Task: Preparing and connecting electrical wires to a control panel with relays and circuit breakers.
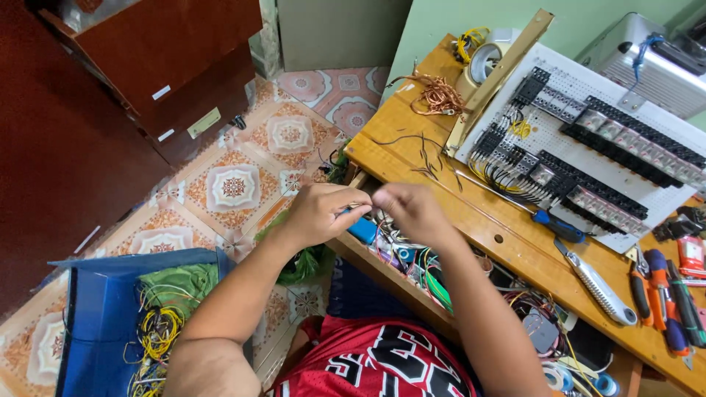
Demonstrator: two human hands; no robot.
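My left hand (318,214) and my right hand (413,211) meet fingertip to fingertip over the open desk drawer (412,257). The left hand is closed around a small blue-handled tool (362,229). The right hand's fingers are pinched together at the tool's tip; what they pinch is too small to see. Under both hands the drawer is packed with coloured wires and small parts. A white perforated panel (581,132) with rows of black relays and terminal blocks lies on the wooden desk (471,220) beyond the hands.
A blue-handled screwdriver (559,226), a grey utility knife (603,290) and red-handled pliers (654,290) lie at the right on the desk. Copper wire scraps (437,94) sit at its far end. A blue box (103,309) with yellow wires stands on the tiled floor.
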